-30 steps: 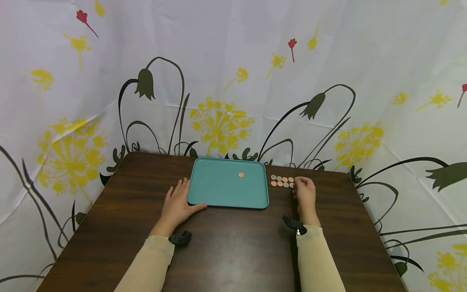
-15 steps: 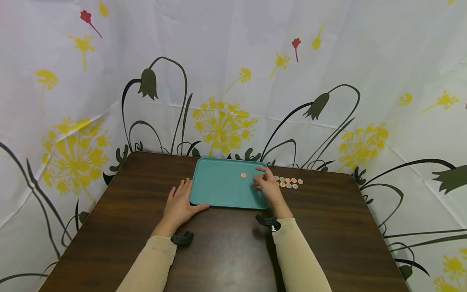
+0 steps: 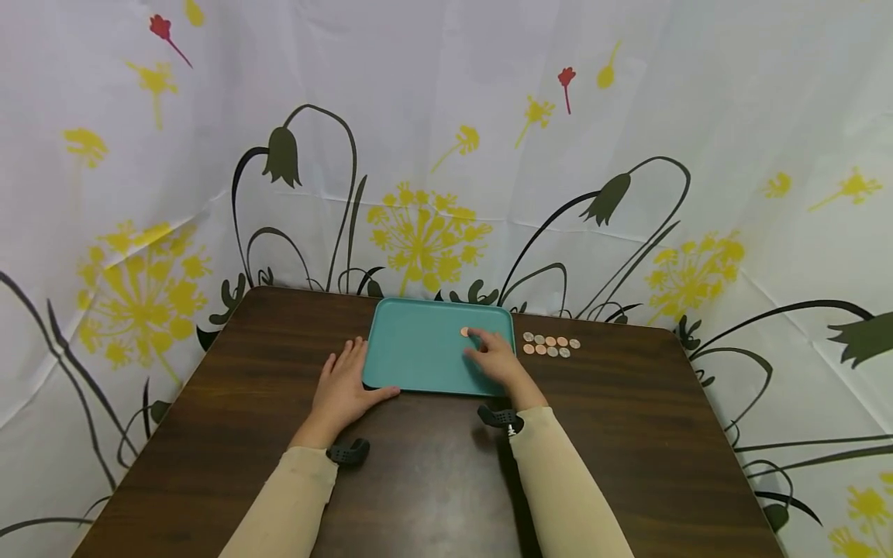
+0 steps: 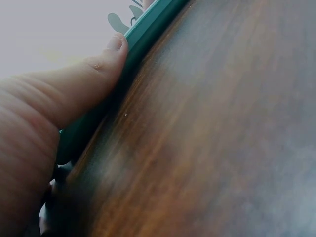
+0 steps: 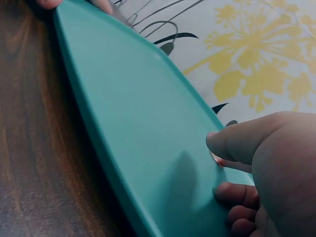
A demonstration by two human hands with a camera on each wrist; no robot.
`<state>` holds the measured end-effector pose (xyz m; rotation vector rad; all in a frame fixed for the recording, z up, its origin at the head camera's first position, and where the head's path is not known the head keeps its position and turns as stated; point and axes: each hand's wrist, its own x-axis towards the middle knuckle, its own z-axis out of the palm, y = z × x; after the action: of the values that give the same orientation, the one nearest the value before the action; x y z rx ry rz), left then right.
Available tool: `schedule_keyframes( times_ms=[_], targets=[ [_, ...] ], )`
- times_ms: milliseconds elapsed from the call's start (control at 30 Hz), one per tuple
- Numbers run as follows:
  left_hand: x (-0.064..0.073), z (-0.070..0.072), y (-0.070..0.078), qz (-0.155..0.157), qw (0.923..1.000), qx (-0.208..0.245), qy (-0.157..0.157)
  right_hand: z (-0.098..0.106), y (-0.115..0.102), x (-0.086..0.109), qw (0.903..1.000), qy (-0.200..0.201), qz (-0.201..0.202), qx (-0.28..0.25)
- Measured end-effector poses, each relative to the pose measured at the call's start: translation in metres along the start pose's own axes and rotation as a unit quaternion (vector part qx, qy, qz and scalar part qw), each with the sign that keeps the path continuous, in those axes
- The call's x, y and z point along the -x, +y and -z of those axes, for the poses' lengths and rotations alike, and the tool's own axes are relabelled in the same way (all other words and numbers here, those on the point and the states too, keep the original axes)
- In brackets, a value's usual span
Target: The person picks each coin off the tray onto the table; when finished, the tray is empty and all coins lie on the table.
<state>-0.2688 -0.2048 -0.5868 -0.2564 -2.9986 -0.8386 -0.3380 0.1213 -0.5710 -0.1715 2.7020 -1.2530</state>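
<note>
A teal tray lies on the dark wooden table. One copper coin rests on it, right of the middle and toward the back. My right hand is over the tray, index fingertip at the coin's edge and thumb apart from it; in the right wrist view the coin shows partly behind the thumb. My left hand lies spread at the tray's front left corner. The left wrist view has its straight thumb against the tray's side; its other fingers are hidden there.
Two rows of copper and silver coins lie flat on the table, just right of the tray. A white cloth printed with flowers hangs behind the table's back edge.
My right hand has left the rows of coins on the right and moved left, over the tray to the single coin. Another coin now shows at the right end of the back row. The left hand stays put.
</note>
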Motion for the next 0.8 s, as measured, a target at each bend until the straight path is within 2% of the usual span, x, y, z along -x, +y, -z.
schedule_keyframes(
  times_ms=[100, 367, 800],
  targets=[
    [0.0004, -0.0017, -0.0008, 0.000, 1.0000, 0.002, 0.001, 0.0005, -0.0006, 0.0016, 1.0000, -0.007, 0.003, 0.003],
    [-0.0007, -0.0023, -0.0014, 0.000, 1.0000, 0.000, 0.001, 0.0049, -0.0004, 0.0046, 0.9974, -0.036, -0.001, -0.062],
    [0.0005, -0.0026, -0.0001, 0.000, 1.0000, 0.003, -0.001, -0.0015, 0.0050, 0.0019, 0.9991, -0.003, 0.043, 0.006]
  ],
)
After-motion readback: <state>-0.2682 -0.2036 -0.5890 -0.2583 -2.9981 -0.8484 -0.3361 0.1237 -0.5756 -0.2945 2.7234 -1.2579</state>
